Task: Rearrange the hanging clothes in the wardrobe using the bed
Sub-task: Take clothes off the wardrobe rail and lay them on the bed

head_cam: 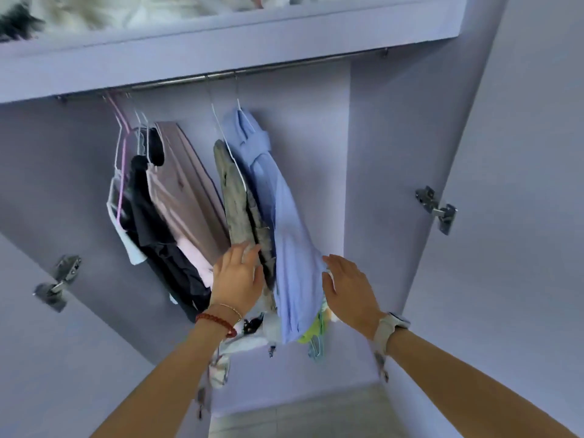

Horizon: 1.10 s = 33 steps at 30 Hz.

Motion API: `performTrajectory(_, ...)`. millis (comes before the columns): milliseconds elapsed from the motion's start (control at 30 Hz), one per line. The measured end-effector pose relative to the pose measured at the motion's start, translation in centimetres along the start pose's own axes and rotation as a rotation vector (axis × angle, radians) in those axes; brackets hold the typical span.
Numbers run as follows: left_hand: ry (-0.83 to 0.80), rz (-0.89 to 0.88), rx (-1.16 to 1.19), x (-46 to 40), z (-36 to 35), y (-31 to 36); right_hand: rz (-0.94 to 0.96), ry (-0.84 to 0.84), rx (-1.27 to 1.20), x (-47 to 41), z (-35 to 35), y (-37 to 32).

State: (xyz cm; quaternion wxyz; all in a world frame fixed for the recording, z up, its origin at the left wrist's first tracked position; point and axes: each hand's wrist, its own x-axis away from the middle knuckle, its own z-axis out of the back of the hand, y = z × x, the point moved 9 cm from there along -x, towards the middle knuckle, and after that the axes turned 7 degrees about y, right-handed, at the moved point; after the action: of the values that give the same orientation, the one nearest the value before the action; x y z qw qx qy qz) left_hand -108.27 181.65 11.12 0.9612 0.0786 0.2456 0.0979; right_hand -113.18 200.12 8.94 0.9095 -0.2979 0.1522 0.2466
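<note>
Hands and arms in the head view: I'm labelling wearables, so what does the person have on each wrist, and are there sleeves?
No sleeves show; both forearms are bare. By the left hand, the wrist carries a dark red bead bracelet and a thin gold bracelet. By the right hand, the wrist carries a watch on a pale band. No rings are visible.

rail [284, 66]: under shelf [221, 33] | shirt [284, 216] hangs from rail, rightmost | trousers [243, 210] just left of shirt | bunched garments [164, 200] further left on rail | hinges [437, 210] well right of rail
</note>
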Motion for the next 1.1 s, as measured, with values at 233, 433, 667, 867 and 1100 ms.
performTrajectory(233,0.155,0.081,0.013,-12.7,3.9,-1.3,0.033,0.038,-0.175,-15.2,-0.5,-3.7)
performTrajectory(433,0.013,0.139,-0.092,-17.2,0.9,-4.1,0.039,-0.006,-0.225,-23.3,-2.9,-6.6)
performTrajectory(667,0.087,0.068,0.049,-17.7,-0.5,-5.4,0.014,-0.069,-0.082,-26.3,-4.8,-6.9)
performTrajectory(867,0.092,0.007,0.141,-17.8,-1.1,-6.5,-0.134,-0.046,0.000,-27.6,-4.2,-6.7)
performTrajectory(1100,0.127,-0.044,0.174,-17.6,-0.7,-7.8,-0.116,0.170,0.059,-27.8,-1.2,-7.9)
